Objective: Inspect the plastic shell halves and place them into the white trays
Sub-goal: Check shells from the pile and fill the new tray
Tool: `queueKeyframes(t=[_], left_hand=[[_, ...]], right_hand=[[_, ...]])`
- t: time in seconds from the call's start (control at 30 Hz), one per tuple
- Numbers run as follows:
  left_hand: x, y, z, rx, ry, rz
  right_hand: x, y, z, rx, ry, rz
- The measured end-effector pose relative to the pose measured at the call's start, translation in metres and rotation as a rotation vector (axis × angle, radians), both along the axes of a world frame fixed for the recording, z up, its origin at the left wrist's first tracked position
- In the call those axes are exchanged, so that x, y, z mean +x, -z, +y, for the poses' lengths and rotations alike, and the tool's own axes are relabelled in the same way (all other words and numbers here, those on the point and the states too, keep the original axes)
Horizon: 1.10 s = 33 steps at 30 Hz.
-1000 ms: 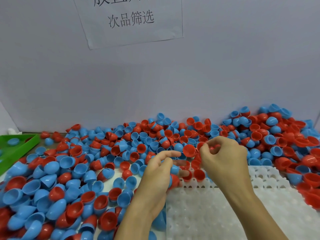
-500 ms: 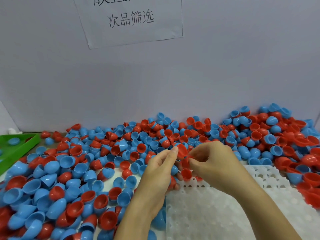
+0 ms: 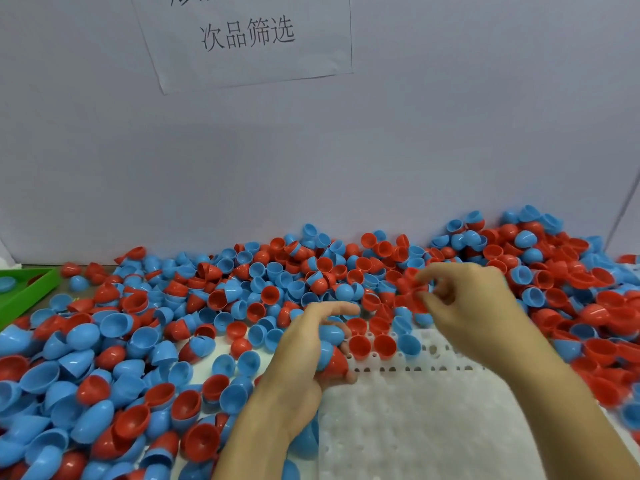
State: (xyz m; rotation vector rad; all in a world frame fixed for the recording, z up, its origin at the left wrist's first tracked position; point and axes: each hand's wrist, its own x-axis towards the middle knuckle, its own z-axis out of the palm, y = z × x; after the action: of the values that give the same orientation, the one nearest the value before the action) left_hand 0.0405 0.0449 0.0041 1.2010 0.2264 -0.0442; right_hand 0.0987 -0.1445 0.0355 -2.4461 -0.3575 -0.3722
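A big heap of red and blue plastic shell halves (image 3: 221, 299) covers the table. A white tray (image 3: 433, 417) with rows of holes lies at the lower right; a few red and blue halves (image 3: 372, 346) sit in its far row. My left hand (image 3: 304, 355) curls round a stack of nested halves (image 3: 330, 355), blue above a red tip, at the tray's left edge. My right hand (image 3: 464, 306) hovers over the heap beyond the tray, fingers curled, pinching a red half (image 3: 414, 294).
A green tray (image 3: 24, 292) with a blue half in it sits at the far left. A grey wall with a paper sign (image 3: 247, 36) closes the back. Loose halves surround the white tray on the left, back and right.
My right hand has moved away from my left hand, back and to the right over the heap. My left hand has dropped slightly toward the tray, index finger extended, still holding the stack.
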Motion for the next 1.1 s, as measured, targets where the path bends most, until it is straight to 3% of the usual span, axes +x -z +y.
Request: queueKeyframes(t=[0.07,0.3,0.47,0.57,0.67,0.83,1.1], left_hand=[[0.0,0.004,0.002,-0.011,-0.021,-0.038],[0.002,0.011,0.005,0.254,-0.032,-0.089],[0.002,0.014,0.005,0.199,-0.069,-0.145],[0.003,0.015,0.006,0.21,-0.057,-0.156],[0.003,0.015,0.005,0.225,-0.049,-0.181],[0.003,0.015,0.002,0.307,-0.041,-0.187],[0.005,0.009,-0.002,0.024,-0.055,-0.147]], right_hand=[[0.005,0.003,-0.02,-0.074,0.085,0.074],[0.014,0.043,-0.011,-0.282,0.123,0.298],[0.017,0.047,-0.012,-0.308,0.111,0.322],[0.014,0.035,-0.013,-0.251,0.049,0.278],[0.004,0.014,-0.005,-0.063,-0.105,0.196],[-0.018,-0.009,0.024,0.08,-0.465,0.329],[-0.022,0.009,0.054,0.158,-0.31,0.208]])
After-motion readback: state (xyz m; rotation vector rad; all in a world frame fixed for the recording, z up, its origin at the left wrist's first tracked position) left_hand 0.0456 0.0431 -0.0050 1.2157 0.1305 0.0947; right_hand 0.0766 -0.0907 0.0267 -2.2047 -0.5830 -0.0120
